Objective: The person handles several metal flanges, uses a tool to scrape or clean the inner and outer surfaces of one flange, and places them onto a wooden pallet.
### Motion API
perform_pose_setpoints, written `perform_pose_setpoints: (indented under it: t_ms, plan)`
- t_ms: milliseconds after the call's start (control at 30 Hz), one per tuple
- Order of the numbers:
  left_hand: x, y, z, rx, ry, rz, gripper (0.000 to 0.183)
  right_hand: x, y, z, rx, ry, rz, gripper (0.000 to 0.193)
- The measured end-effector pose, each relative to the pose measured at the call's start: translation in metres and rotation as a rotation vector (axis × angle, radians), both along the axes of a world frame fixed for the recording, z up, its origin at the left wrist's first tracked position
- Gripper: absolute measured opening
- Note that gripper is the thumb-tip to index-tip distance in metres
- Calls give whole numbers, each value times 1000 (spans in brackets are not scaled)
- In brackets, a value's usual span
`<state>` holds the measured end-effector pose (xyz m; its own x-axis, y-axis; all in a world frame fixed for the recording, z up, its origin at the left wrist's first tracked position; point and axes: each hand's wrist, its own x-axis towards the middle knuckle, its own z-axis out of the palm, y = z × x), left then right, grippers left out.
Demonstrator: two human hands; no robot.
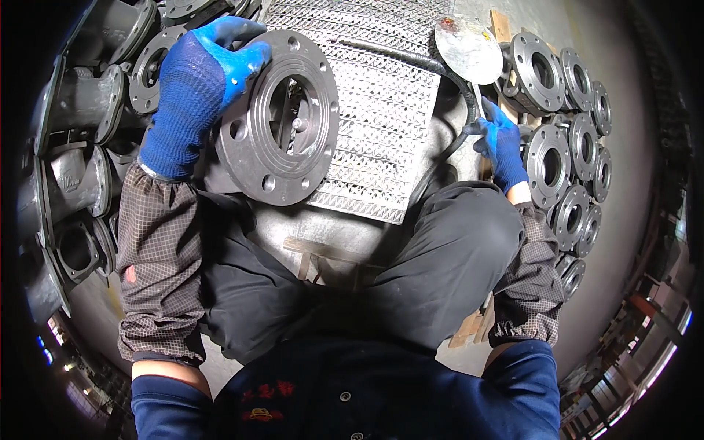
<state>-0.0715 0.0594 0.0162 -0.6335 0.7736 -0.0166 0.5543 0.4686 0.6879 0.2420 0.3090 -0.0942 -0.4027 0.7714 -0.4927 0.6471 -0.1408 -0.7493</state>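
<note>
My left hand (213, 66), in a blue coated glove, is closed on the upper left rim of a dark grey flanged casting (312, 165). The casting's round flange is tilted toward me, with bolt holes around a large central opening. Through that opening, inner metal parts show. On the right, my gloved right hand (502, 143) has its fingers curled round a dark handle (473, 130) with a black cable (440, 158) beside it. Just beyond the hand is a pale round plate (469, 50) with a rust-coloured spot; whether it joins the handle, I cannot tell.
A perforated metal plate (381, 147) lies in front of me, under the casting and a cable (396, 53). Flanged castings (88, 95) are stacked on the left. More round flanges (550, 165) stand in rows at right. A wooden piece (323, 249) lies between my legs.
</note>
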Motion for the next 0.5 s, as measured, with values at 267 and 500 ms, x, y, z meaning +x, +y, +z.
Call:
perform_pose_setpoints:
  t_ms: [267,500]
  plan:
    - [2,1,-1,-6,2,39,35,-1,7,-6,4,58,-37,49]
    - [-1,-5,-6,108,219,-74,31,-12,0,30,106,51,67,50]
